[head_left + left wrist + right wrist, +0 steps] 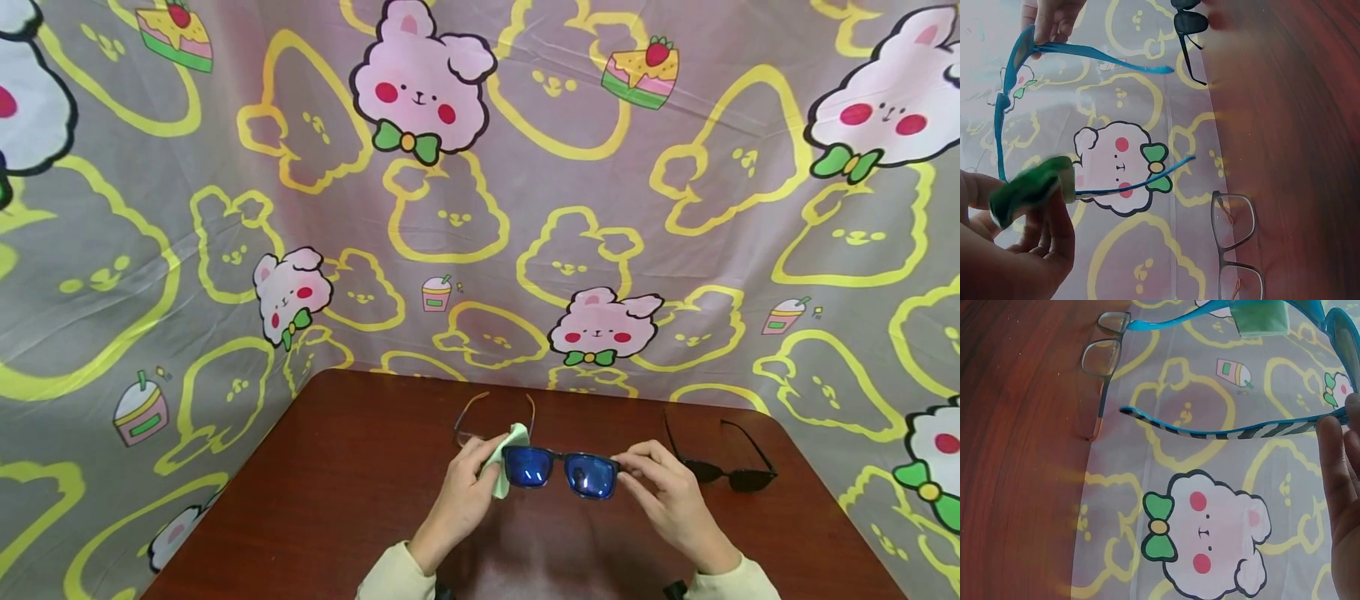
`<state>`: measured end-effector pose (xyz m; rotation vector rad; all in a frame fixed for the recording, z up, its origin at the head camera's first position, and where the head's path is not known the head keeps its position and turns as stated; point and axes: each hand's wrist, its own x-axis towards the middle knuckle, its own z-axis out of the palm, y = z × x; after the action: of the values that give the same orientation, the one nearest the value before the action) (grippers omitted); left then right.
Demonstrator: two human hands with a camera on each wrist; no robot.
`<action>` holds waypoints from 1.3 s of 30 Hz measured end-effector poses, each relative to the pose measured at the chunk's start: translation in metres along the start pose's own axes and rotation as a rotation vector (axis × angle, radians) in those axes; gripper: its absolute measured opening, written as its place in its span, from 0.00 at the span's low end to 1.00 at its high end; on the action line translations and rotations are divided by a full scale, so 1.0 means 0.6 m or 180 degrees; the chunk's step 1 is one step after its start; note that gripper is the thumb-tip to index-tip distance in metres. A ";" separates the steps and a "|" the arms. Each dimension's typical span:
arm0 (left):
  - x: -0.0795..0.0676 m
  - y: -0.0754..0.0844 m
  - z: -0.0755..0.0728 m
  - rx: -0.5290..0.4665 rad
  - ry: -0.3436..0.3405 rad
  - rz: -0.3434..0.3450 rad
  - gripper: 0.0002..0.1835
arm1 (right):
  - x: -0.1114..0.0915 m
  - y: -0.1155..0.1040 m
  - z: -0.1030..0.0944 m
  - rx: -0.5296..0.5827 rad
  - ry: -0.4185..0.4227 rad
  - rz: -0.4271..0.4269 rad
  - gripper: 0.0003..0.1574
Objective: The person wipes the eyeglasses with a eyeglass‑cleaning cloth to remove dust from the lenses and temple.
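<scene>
Sunglasses (592, 477) with blue mirrored lenses are held up above the table between both hands, lenses toward the head camera. My left hand (459, 496) pinches a light green cloth (517, 437) at their left end. In the left wrist view the cloth (1035, 187) wraps round the temple near the hinge. At the other end, my right hand (670, 504) pinches the frame by the hinge between thumb and fingers. Both temples stand unfolded, pointing away; one striped temple (1254, 430) shows blue edges in the right wrist view.
Clear eyeglasses (1235, 228) with a thin dark frame lie on the brown table (315, 500) beyond the left hand, temples open. Black sunglasses (752, 480) rest at the right, also unfolded. A patterned cloth backdrop (450, 333) rises along the table's back and sides.
</scene>
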<state>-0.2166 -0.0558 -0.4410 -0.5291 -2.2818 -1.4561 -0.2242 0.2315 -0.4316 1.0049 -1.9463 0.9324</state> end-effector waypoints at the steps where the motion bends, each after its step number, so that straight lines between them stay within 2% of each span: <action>1: 0.000 0.000 0.000 -0.0001 -0.0002 -0.0009 0.21 | 0.000 0.000 -0.001 -0.0017 -0.0019 0.0033 0.08; 3: 0.001 0.001 -0.001 -0.0021 -0.0004 -0.0037 0.21 | -0.001 -0.003 -0.003 -0.0051 -0.0098 0.0161 0.10; 6: 0.001 0.003 -0.001 -0.0073 0.0011 -0.0030 0.21 | -0.002 -0.007 -0.006 -0.0062 -0.0256 0.0378 0.27; 8: 0.002 0.003 0.000 -0.0132 0.0029 -0.0030 0.21 | -0.003 -0.008 -0.007 -0.0046 -0.0291 0.0420 0.27; 10: 0.002 0.005 -0.001 -0.0205 0.0037 -0.0025 0.20 | -0.003 -0.006 -0.006 -0.0013 -0.0263 0.0345 0.27; 14: 0.001 0.009 -0.001 -0.0333 0.0035 -0.0110 0.16 | -0.005 0.000 -0.003 0.0113 -0.0153 0.0165 0.20; 17: 0.001 0.023 -0.004 -0.0410 0.0028 -0.0184 0.14 | -0.008 0.004 0.000 0.0194 -0.0087 0.0079 0.16; 22: -0.001 0.063 -0.018 -0.0480 0.0007 -0.0211 0.12 | -0.009 0.005 0.004 0.0161 -0.0032 -0.0011 0.22; 24: -0.001 0.069 -0.020 -0.0457 0.0004 -0.0233 0.11 | -0.004 -0.002 0.003 0.0125 -0.0023 -0.0037 0.25; 26: -0.002 0.067 -0.019 -0.0429 0.0010 -0.0240 0.10 | 0.005 -0.014 0.002 0.0129 -0.0023 -0.0050 0.28; 31: -0.004 0.026 -0.005 -0.0380 0.0018 -0.0248 0.09 | 0.019 -0.042 -0.004 0.0436 -0.0122 0.0118 0.33; 34: -0.006 0.004 0.002 -0.0382 0.0022 -0.0210 0.08 | 0.011 -0.035 -0.004 0.0638 -0.0193 0.0300 0.32; 36: -0.007 -0.002 0.003 -0.0437 0.0010 -0.0186 0.08 | 0.002 -0.025 -0.003 0.0704 -0.0211 0.0407 0.30; 39: -0.009 -0.003 0.004 -0.0539 -0.0005 -0.0263 0.07 | -0.008 -0.012 0.000 0.0705 -0.0197 0.0494 0.27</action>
<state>-0.2134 -0.0547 -0.4460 -0.4892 -2.2177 -1.7001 -0.2160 0.2297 -0.4336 1.0271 -2.0272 1.2393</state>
